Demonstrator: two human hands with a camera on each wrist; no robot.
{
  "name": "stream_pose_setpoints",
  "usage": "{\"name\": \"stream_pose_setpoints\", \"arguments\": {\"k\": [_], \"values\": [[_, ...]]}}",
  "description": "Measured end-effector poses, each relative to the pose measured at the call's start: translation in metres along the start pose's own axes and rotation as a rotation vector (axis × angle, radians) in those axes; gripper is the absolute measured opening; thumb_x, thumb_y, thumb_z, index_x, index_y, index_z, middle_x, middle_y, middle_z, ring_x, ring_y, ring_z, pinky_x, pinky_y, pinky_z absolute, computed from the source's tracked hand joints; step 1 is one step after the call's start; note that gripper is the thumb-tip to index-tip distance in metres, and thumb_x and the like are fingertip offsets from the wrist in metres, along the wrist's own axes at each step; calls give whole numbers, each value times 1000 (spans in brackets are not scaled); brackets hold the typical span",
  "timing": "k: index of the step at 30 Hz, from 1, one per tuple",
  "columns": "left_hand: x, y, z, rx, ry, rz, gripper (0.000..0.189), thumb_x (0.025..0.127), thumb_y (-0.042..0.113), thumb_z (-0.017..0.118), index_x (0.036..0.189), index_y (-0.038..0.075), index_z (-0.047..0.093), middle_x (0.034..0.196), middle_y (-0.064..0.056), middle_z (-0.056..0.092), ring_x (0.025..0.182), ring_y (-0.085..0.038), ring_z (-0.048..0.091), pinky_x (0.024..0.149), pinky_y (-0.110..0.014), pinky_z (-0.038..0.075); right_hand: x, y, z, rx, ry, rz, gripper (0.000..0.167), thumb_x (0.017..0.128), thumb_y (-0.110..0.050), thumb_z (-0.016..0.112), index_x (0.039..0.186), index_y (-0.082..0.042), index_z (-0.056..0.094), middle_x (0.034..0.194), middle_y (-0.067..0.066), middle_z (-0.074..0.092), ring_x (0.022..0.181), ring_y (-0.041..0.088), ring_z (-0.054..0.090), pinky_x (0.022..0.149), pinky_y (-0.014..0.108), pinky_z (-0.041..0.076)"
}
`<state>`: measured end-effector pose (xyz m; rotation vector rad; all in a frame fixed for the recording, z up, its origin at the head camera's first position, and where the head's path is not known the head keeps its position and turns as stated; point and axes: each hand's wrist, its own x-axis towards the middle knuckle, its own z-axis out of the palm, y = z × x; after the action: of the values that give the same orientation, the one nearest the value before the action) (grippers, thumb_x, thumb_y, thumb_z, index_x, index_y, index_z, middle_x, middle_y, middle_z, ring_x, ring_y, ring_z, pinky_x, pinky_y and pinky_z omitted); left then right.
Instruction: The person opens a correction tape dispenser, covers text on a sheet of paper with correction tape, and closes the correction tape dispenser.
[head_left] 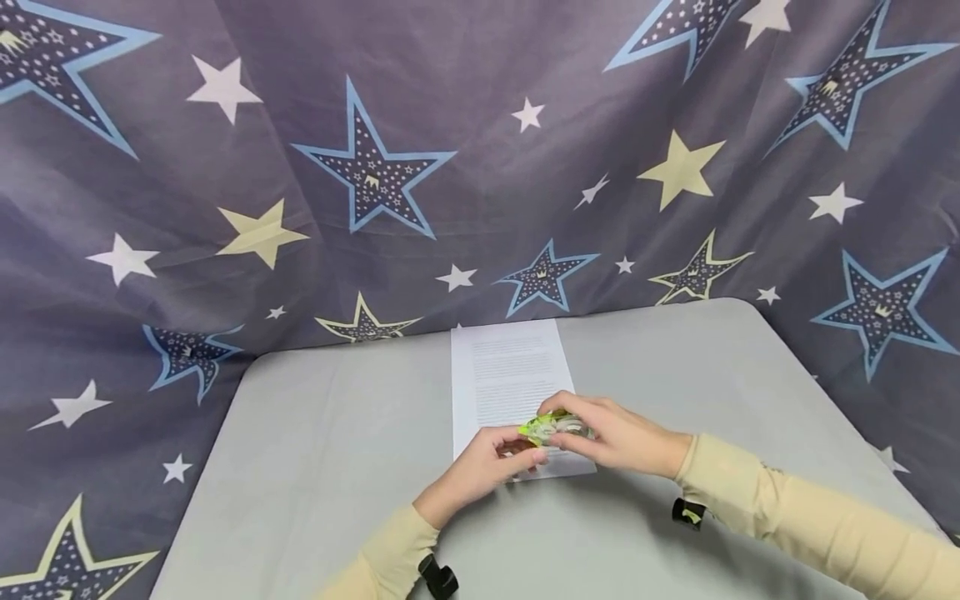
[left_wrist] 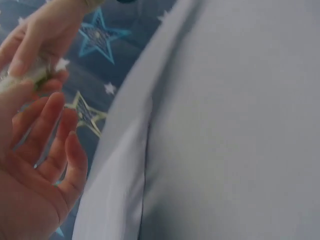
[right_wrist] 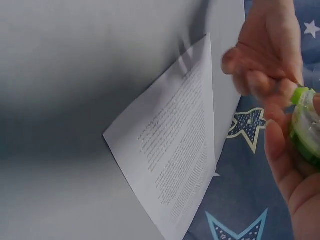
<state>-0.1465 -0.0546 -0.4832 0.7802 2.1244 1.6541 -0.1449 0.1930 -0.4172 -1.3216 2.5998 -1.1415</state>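
Observation:
My right hand (head_left: 611, 433) holds a green and clear correction tape (head_left: 557, 427) between thumb and fingers, above the lower part of a printed sheet (head_left: 517, 367). In the right wrist view, the round green body of the correction tape (right_wrist: 306, 125) shows, with its bright green tip pointing to the left hand (right_wrist: 272, 50). My left hand (head_left: 487, 467) is at that tip, its index finger touching or very near it. Its thumb lies lower, and the other fingers curve loosely, as the left wrist view shows on the left hand (left_wrist: 40, 175).
The sheet lies on a grey table (head_left: 337, 442), reaching its far edge. A dark curtain (head_left: 480, 167) patterned with stars hangs behind and at the sides. Each wrist carries a black strap mount (head_left: 437, 577) below a beige sleeve (head_left: 825, 508).

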Motion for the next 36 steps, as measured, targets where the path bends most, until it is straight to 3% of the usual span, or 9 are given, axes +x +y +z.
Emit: {"name": "stream_pose_setpoints", "arguments": {"k": [3, 7, 11, 14, 19, 24, 29, 36], "values": [[3, -9, -16, 144, -18, 9, 27, 100, 21, 72, 116, 0, 75, 95, -2, 76, 83, -4, 67, 78, -25, 55, 6, 8, -2, -9, 22, 3, 30, 99, -14, 71, 129, -13, 63, 119, -1, 73, 102, 13, 70, 88, 34, 58], [13, -23, -44, 404, -14, 36, 28, 96, 23, 77, 115, 3, 75, 92, 3, 73, 84, -8, 67, 80, -29, 56, 15, 23, -11, -50, 44, 24, 33, 96, -11, 75, 127, -9, 67, 123, 3, 73, 112, 20, 70, 97, 41, 56], [28, -34, -78, 712, 5, 15, 37, 91, 32, 82, 119, 9, 73, 102, -1, 72, 94, -19, 68, 85, -40, 56, 25, 46, -20, -86, 38, 43, 32, 95, -9, 76, 125, -9, 66, 120, 3, 73, 108, 20, 70, 94, 42, 57], [40, -39, -101, 847, 21, -21, 49, 87, 38, 85, 126, 12, 70, 119, -8, 70, 110, -27, 65, 94, -49, 54, 33, 67, -24, -110, 18, 55, 29, 94, -7, 76, 122, -10, 67, 117, 2, 74, 106, 19, 70, 92, 42, 57], [58, -54, -126, 936, 17, -66, 74, 85, 50, 84, 143, 11, 61, 148, -17, 55, 141, -39, 46, 108, -62, 41, 49, 99, -27, -148, -14, 82, 26, 94, -5, 75, 118, -12, 68, 116, 3, 74, 105, 21, 71, 92, 42, 57], [64, -65, -129, 985, -17, -142, 92, 85, 62, 78, 156, 12, 48, 164, -22, 35, 154, -44, 26, 112, -67, 32, 69, 127, -25, -204, 6, 84, 30, 93, -2, 75, 121, -9, 64, 113, 8, 72, 100, 22, 69, 89, 43, 57], [64, -68, -128, 1001, -23, -174, 91, 87, 62, 76, 158, 14, 46, 166, -21, 33, 154, -41, 28, 114, -64, 30, 86, 157, -23, -257, 26, 39, 26, 92, 4, 73, 114, -5, 62, 107, 15, 71, 99, 33, 71, 86, 46, 59], [68, -75, -129, 1000, -18, -166, 93, 85, 65, 75, 158, 16, 46, 166, -20, 33, 153, -40, 30, 114, -64, 30, 101, 179, -22, -280, 2, 76, 20, 94, 4, 72, 110, -5, 63, 107, 14, 70, 100, 33, 70, 83, 47, 59]]}}
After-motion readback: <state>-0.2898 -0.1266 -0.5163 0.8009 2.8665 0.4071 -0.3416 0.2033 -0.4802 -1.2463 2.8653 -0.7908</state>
